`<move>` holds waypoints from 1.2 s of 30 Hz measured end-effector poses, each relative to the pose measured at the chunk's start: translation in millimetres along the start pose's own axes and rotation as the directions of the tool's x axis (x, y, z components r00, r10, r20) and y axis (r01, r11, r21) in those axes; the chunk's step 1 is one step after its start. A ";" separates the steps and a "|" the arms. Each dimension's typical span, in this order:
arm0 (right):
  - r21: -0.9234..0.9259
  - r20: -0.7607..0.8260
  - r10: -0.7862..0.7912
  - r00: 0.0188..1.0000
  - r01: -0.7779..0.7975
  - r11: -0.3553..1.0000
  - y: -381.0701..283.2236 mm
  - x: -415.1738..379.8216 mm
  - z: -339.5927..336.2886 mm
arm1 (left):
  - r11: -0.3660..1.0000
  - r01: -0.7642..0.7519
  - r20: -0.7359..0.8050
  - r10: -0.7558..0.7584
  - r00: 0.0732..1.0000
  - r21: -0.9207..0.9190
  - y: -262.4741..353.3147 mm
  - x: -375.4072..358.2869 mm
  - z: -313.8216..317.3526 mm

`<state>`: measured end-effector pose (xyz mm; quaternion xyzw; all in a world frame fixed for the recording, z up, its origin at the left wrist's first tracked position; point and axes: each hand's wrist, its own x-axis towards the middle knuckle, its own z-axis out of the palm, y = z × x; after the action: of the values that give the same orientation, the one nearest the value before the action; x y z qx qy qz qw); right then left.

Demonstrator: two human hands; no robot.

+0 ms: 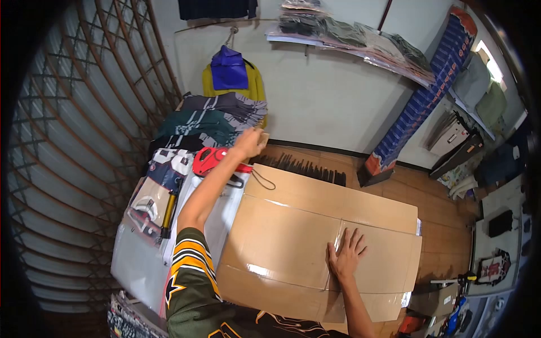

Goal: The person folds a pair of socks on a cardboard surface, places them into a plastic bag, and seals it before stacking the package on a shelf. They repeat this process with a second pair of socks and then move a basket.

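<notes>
A large flattened cardboard sheet (pixel 282 225), creased and with strips of shiny tape, lies in front of me. My right hand (pixel 347 253) rests flat on it with the fingers spread. My left hand (pixel 251 142) reaches past the sheet's far left corner, its fingers closed around a small tan thing that I cannot make out. Below my left wrist lies a red object (pixel 207 160) with a dark cord loop (pixel 265 179) near it. Folded dark printed shirts (pixel 197 125) are piled just left of the hand.
Packaged clothes (pixel 149 211) and a black and yellow hand pump (pixel 168 213) lie on the left. A folding metal gate (pixel 73 141) lines that side. A tall blue and orange box (pixel 414 98) leans against the back wall, beside a shelf of bagged garments (pixel 360 39).
</notes>
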<state>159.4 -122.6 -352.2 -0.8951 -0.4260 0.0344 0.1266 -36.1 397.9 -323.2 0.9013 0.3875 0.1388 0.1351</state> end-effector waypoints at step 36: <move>0.227 -0.119 -0.132 0.984 0.156 0.961 25.6 -9.4 16.6 | 0.876 -0.114 -0.510 -0.164 0.844 -0.470 190.8 -87.1 -337.5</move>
<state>170.0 -142.1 -375.2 -0.8410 -0.4758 0.0293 0.2559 -87.3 253.2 43.3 0.7583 0.3747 0.4746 0.2437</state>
